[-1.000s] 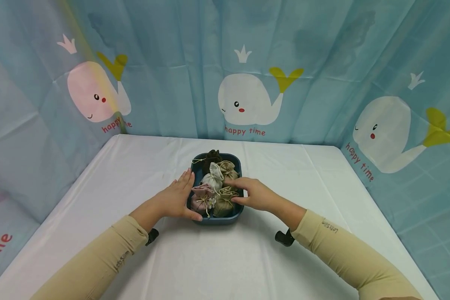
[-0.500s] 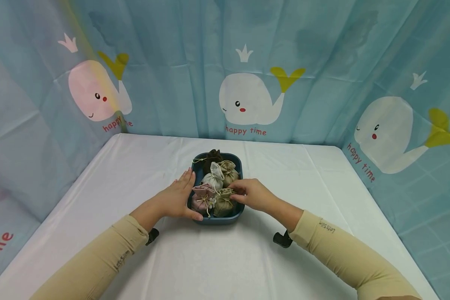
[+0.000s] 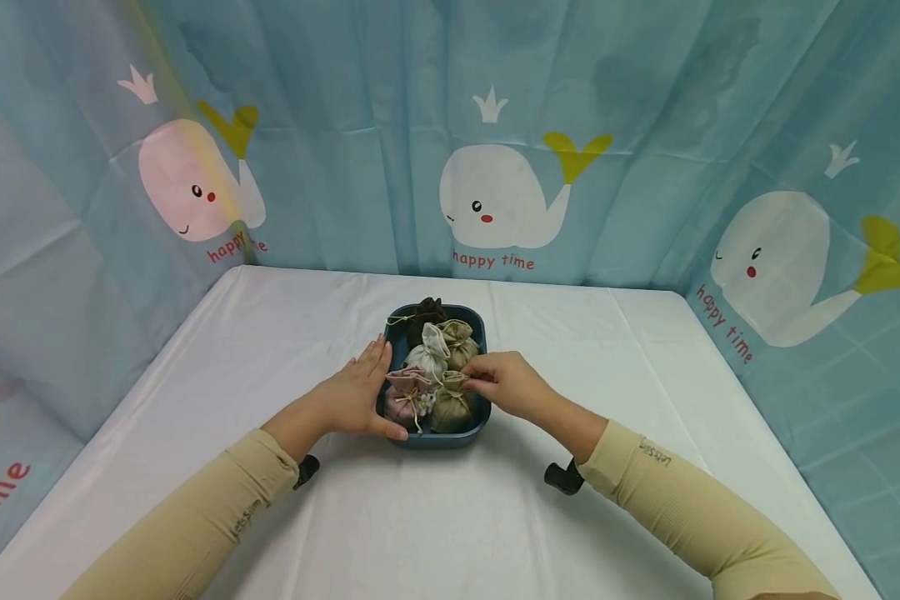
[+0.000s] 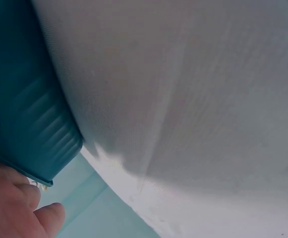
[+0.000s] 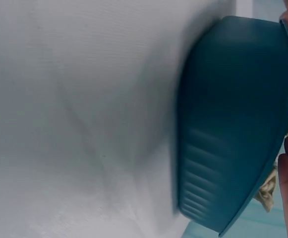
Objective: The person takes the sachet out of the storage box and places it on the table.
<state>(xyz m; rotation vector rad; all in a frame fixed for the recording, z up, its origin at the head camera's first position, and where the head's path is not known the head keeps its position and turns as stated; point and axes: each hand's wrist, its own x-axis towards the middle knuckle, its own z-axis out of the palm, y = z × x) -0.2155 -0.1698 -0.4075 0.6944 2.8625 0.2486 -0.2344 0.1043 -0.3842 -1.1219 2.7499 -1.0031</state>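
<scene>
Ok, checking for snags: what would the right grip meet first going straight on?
Probably the front olive bag, by its gathered top; the right grip may already touch it, depth being unclear.

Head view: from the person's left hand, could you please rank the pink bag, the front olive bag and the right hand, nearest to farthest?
1. The pink bag, front left in the blue tray, beside the left hand.
2. The front olive bag, front right in the tray.
3. The right hand, reaching over the tray's right side.
</scene>
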